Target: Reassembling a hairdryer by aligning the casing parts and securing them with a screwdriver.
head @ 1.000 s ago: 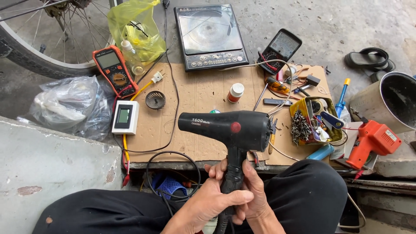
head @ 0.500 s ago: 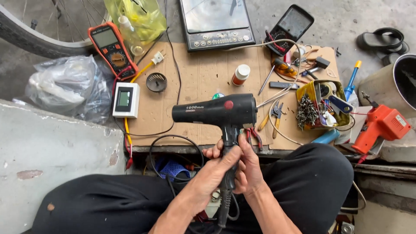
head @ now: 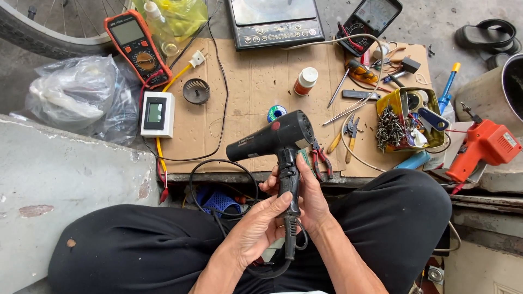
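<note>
Black hair dryer (head: 275, 139) held upright over lap, both hands wrapped on its handle: left hand (head: 256, 228) low, right hand (head: 308, 198) behind. Casing apparently unopened; pliers (head: 320, 158) untouched on cardboard-covered table (head: 250, 87).

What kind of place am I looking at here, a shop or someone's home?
Most likely an informal repair spot on the ground outdoors: both hands grip a black hair dryer over a cardboard sheet strewn with tools, an orange multimeter, a tin of screws, and a bicycle wheel alongside.
</note>
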